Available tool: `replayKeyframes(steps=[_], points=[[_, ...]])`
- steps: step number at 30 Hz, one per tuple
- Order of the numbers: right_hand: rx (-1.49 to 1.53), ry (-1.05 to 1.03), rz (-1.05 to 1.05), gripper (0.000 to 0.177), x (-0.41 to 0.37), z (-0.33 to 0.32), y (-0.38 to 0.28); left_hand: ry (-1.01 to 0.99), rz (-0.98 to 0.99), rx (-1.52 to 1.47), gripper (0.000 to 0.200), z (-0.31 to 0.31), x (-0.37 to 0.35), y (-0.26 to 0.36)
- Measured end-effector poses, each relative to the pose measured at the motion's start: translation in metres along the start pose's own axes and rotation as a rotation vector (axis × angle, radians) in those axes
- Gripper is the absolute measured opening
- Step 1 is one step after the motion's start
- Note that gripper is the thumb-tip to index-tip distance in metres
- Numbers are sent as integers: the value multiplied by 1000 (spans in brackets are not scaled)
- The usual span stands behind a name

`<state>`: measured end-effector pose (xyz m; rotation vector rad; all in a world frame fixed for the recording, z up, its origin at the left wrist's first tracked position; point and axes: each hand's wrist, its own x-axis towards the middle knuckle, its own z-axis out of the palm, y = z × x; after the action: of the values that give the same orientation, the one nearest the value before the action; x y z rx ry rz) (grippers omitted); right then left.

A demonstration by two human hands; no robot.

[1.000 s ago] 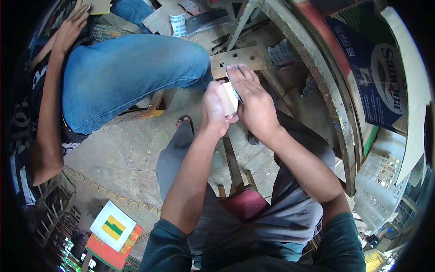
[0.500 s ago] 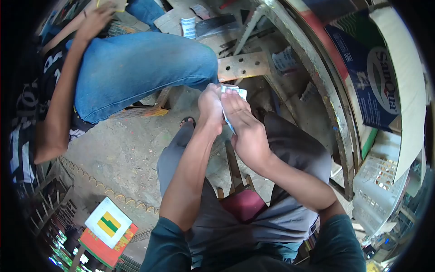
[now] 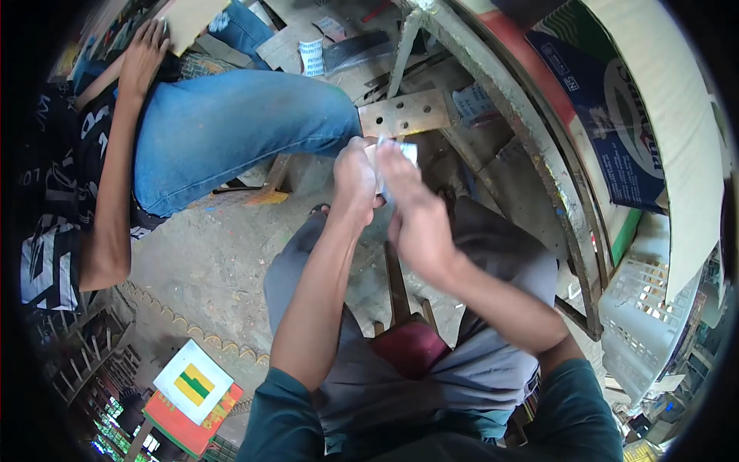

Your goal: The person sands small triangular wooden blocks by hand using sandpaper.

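Block (image 3: 372, 157) up in my left hand (image 3: 356, 175), fingers closed round it, just below the plank's (image 3: 404, 114) lower left corner in view. Mostly covered now; its broad face showed a second ago. Visible edge runs roughly up-down, full long axis unclear. My right hand (image 3: 419, 219) slants up-left, blurred, fingers over the sheet (image 3: 409, 152), grip unreadable. Co-worker's board (image 3: 191, 23) shows more.

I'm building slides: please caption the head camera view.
Left hand gripping a pale piece, motion-blurred right hand on a bluish-white sheet against it, beside a co-worker.
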<state>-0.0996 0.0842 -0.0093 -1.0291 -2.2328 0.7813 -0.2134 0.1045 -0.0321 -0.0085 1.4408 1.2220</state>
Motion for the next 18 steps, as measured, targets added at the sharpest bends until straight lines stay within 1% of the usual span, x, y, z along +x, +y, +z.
replayKeyframes(steps=[1,2,4,5,6,8,9,10,12,13,14,16,17,18], points=[[-10,0,-47,64,-2,5,-2,-5,3,-126,35,4,7,-2],[-1,-7,-43,64,1,6,1,5,-2,-125,35,-4,9,-5],[41,42,-46,69,16,5,16,-215,-71,42,33,-15,1,3],[67,26,-14,68,21,6,23,-171,-53,76,33,-8,-4,6],[68,22,-13,68,17,4,19,-169,-55,74,33,-7,-4,3],[25,-6,-67,65,9,3,3,-45,-22,-54,33,-7,4,2],[43,17,-68,66,7,8,-5,22,-3,-214,32,3,8,2],[48,13,-68,66,11,10,-3,29,-4,-214,32,-4,8,3],[101,62,-39,68,26,9,8,-185,-65,82,31,-18,5,7],[58,-4,-26,70,28,12,20,-172,-47,126,30,-19,7,6],[51,-7,-25,70,23,12,19,-176,-50,121,30,-19,9,1],[9,-48,-74,65,15,13,5,-118,-41,-117,31,-17,12,3],[-6,-72,-72,65,12,14,-7,-47,-15,-139,32,-16,12,6],[1,-74,-76,65,18,15,-8,-39,-11,-139,32,-20,9,10]])
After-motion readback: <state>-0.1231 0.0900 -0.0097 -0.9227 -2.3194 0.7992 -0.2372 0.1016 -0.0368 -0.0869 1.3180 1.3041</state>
